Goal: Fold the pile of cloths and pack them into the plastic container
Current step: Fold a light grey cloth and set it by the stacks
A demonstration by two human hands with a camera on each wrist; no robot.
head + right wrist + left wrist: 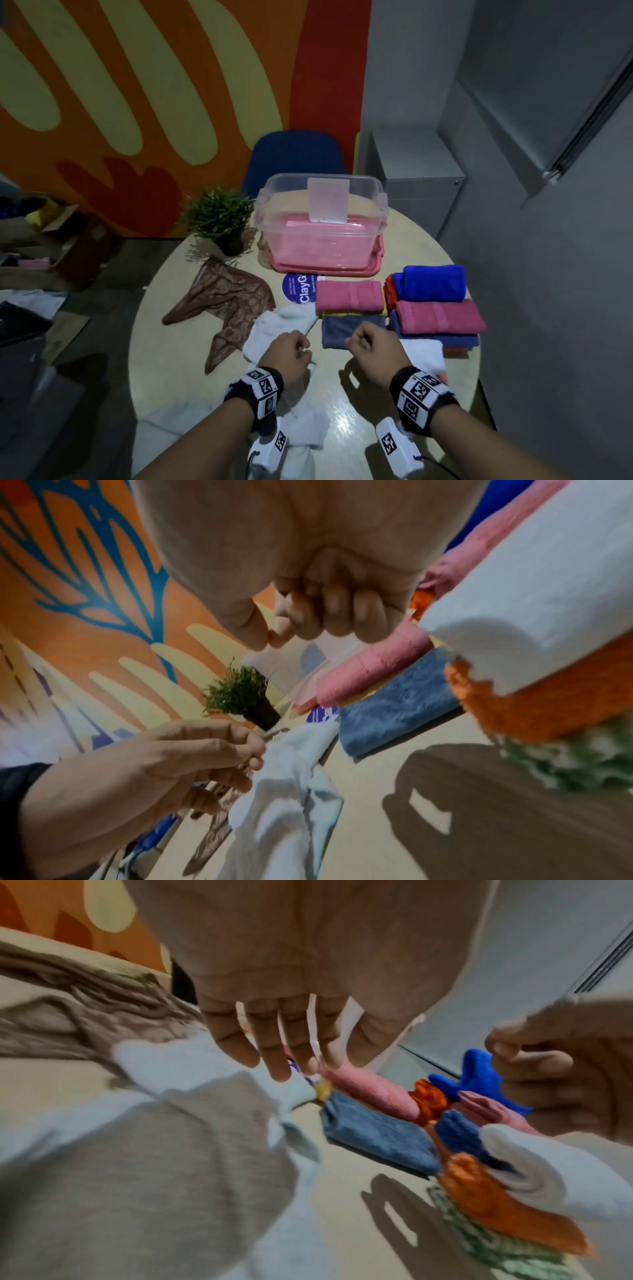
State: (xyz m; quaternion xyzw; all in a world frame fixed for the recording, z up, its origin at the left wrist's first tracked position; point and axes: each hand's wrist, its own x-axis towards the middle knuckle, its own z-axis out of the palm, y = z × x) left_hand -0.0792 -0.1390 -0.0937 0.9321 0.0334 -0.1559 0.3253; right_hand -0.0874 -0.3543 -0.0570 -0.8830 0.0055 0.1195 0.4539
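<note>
While the left hand (289,353) hovers over the unfolded white cloth (274,329) with fingers (274,1053) loosely extended, grasping nothing visible, the right hand (371,346) is clenched and empty. Best next, in my judgement: pinch two corners, lift, and lay the cloth flat on the bare tabletop (356,404) nearest the person. Folded stacks (438,318) crowd the right; a brown cloth (226,301) lies left. The plastic container (322,222) stands open beyond, pink lid beneath.
</note>
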